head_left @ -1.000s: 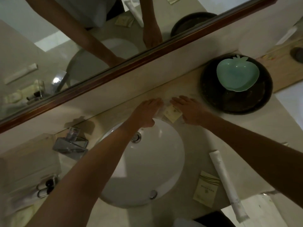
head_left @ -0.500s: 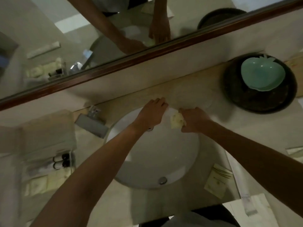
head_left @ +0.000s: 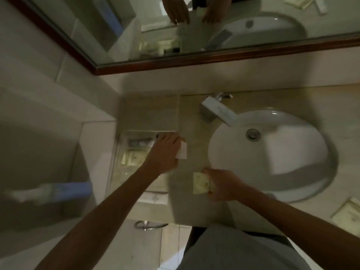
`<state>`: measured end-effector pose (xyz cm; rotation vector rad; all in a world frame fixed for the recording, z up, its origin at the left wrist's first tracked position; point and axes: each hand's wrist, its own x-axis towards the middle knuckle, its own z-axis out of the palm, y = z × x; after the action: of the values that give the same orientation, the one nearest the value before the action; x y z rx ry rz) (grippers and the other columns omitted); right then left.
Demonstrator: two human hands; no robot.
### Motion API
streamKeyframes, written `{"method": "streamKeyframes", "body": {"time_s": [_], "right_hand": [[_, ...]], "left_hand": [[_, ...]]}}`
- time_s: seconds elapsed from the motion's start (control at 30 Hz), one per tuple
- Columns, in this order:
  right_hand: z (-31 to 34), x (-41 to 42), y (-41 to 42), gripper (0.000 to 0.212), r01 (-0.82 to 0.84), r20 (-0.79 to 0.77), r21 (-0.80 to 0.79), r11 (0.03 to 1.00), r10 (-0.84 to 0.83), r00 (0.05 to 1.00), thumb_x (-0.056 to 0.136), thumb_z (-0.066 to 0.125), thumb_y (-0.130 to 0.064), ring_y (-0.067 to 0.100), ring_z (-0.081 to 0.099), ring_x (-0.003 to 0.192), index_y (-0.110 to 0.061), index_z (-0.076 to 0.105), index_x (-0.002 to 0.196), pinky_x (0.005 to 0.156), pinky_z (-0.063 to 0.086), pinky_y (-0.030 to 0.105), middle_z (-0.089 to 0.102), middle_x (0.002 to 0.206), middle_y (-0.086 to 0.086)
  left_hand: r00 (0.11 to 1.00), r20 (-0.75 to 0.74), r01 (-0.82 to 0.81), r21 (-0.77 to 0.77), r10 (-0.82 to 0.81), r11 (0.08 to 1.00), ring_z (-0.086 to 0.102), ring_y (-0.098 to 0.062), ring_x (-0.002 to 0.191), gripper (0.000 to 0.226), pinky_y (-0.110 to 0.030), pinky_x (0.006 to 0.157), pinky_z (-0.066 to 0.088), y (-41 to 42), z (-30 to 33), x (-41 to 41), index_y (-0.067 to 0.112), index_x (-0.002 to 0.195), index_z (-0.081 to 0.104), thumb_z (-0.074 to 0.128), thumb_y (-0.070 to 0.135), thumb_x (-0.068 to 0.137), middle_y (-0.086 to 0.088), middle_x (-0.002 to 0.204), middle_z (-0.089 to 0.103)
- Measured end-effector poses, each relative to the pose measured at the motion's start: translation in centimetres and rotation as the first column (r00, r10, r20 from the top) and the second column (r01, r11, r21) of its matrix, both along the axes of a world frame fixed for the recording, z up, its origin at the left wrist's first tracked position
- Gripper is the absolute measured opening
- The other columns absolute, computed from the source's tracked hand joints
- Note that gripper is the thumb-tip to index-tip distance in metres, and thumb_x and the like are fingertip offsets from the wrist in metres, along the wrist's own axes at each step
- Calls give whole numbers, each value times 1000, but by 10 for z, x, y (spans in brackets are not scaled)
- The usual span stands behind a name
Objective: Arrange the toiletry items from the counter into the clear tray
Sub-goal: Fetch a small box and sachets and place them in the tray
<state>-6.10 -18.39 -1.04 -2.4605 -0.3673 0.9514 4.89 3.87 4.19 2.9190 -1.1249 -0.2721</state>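
Note:
The clear tray (head_left: 116,158) lies on the counter to the left of the sink, with several pale packets and a dark item inside. My left hand (head_left: 165,152) is over the tray's right edge, gripping a small white packet (head_left: 182,153) that sticks out on its right. My right hand (head_left: 224,185) hovers over the counter in front of the sink, closed on a pale yellow sachet (head_left: 200,183). Another pale packet (head_left: 346,213) lies on the counter at the far right.
A white round sink (head_left: 272,154) with a chrome tap (head_left: 216,111) fills the right side. A framed mirror (head_left: 194,61) runs along the back. A folded towel (head_left: 150,114) lies behind the tray. A chrome ring (head_left: 148,224) hangs below the counter's front edge.
Both hands swung left from behind the sink, each carrying a packet. The left hand now reaches the tray; the view turned left, so the dark bowl is out of sight.

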Motion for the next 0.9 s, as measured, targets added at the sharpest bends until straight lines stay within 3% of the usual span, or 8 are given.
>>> {"method": "streamKeyframes", "body": {"time_s": [0.1, 0.27, 0.37, 0.43, 0.53, 0.73, 0.83, 0.9], "right_hand": [[-10, 10, 51, 92, 34, -65, -9, 999, -35, 997, 70, 75, -53, 27, 56, 116, -23, 32, 146, 91, 48, 36, 52, 135, 5], [-18, 31, 66, 68, 136, 192, -165, 977, -103, 976, 88, 62, -40, 27, 56, 113, -21, 33, 146, 90, 50, 39, 46, 140, 6], [-24, 28, 69, 80, -313, 350, -263, 913, 393, 850, 82, 70, -15, 26, 40, 133, -24, 29, 150, 105, 41, 40, 35, 154, 6], [-29, 28, 78, 95, -621, 317, -343, 705, 709, 629, 79, 72, -10, 31, 24, 144, -26, 17, 155, 112, 32, 48, 19, 163, 6], [-33, 33, 87, 92, -757, 189, -389, 525, 850, 492, 86, 66, -16, 34, 11, 148, -27, 8, 156, 117, 21, 52, 7, 165, 3], [-32, 25, 81, 60, -487, 214, -516, 705, 657, 723, 93, 52, -42, 30, 48, 115, -12, 41, 143, 97, 41, 44, 47, 139, 14], [-29, 17, 76, 70, -328, 266, -493, 806, 498, 825, 85, 57, -61, 27, 51, 105, -10, 52, 133, 90, 43, 40, 53, 128, 11], [-35, 10, 71, 87, -386, 241, -442, 810, 521, 819, 74, 68, -62, 28, 50, 113, -12, 45, 141, 94, 44, 42, 47, 138, 12]], "left_hand": [[987, -87, -128, 98, 137, 987, 54, -34, 116, 66, -43, 101, 40, 63, -11, 3, 2, 121, 56, 72, 19, 59, -17, 125, 57], [956, -152, -240, 94, 252, 966, 51, -30, 117, 72, -40, 103, 38, 129, -33, 8, 8, 133, 48, 69, 20, 65, -11, 129, 52], [960, -142, -224, 130, 242, 966, 53, -28, 110, 65, -38, 97, 39, 144, -43, 8, 10, 125, 49, 67, 24, 65, -8, 122, 52], [961, -147, -213, 147, 234, 966, 53, -29, 110, 70, -40, 96, 40, 148, -50, 8, 11, 128, 47, 68, 28, 64, -9, 125, 50], [958, -166, -216, 129, 236, 968, 53, -29, 112, 76, -40, 98, 38, 149, -57, 7, 13, 134, 43, 69, 28, 64, -8, 128, 48], [942, -214, -242, 106, 260, 965, 53, -29, 116, 81, -42, 98, 37, 160, -56, 11, 14, 139, 41, 76, 27, 67, -9, 134, 48], [921, -220, -307, 99, 322, 946, 49, -29, 123, 81, -42, 101, 37, 171, -56, 17, 11, 140, 41, 76, 27, 69, -11, 138, 47], [906, -198, -366, 77, 374, 927, 47, -29, 125, 80, -42, 102, 37, 180, -54, 21, 11, 139, 43, 73, 27, 67, -11, 136, 48]]}}
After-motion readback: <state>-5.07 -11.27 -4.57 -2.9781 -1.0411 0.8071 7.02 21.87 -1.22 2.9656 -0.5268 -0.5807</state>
